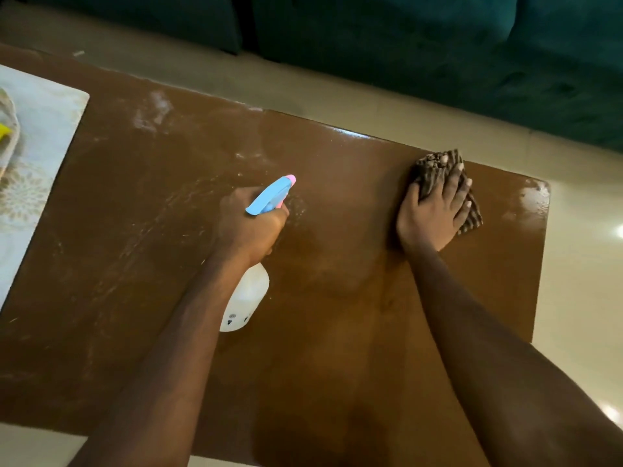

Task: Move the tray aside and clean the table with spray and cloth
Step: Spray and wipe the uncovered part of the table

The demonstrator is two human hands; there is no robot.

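Observation:
A brown wooden table (337,332) fills the view, streaked with wet smears and white residue on its left and far parts. My left hand (247,225) grips a white spray bottle (244,298) with a blue trigger head and pink nozzle, held tilted over the middle of the table. My right hand (433,210) presses flat on a brown striped cloth (438,163) near the table's far right corner. A pale patterned tray (50,129) lies at the table's left end, partly cut off by the frame.
A dark green sofa (438,62) stands beyond the table's far edge, with a strip of beige tiled floor (580,298) between and to the right. Something yellow (5,131) sits on the tray at the left edge.

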